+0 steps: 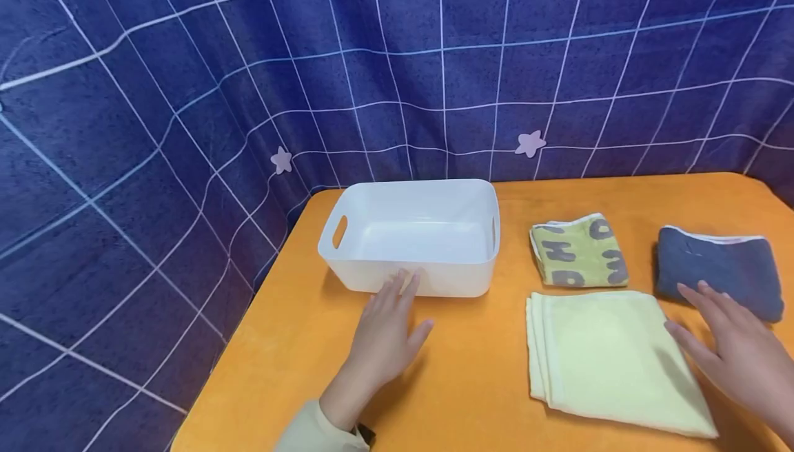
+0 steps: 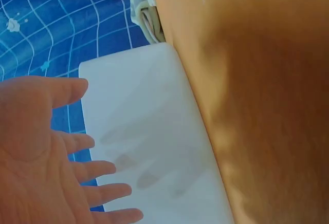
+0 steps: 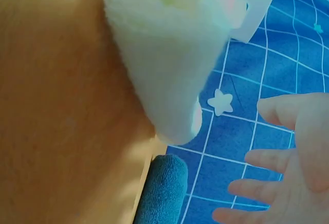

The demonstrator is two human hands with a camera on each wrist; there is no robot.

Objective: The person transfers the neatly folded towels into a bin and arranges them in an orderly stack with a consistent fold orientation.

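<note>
A white plastic bin with oval handle holes stands on the orange table. My left hand is in front of it, fingers extended and fingertips overlapping its near wall in the head view. The left wrist view shows that hand with fingers spread beside the bin's wall, holding nothing. On the right, my right hand hovers with straight fingers between a folded pale yellow cloth and a folded dark blue towel. The right wrist view shows its fingers apart, with nothing in them.
Behind the pale cloth lies a folded green towel with grey letters. A blue curtain with a white grid and stars hangs along the back and left of the orange table.
</note>
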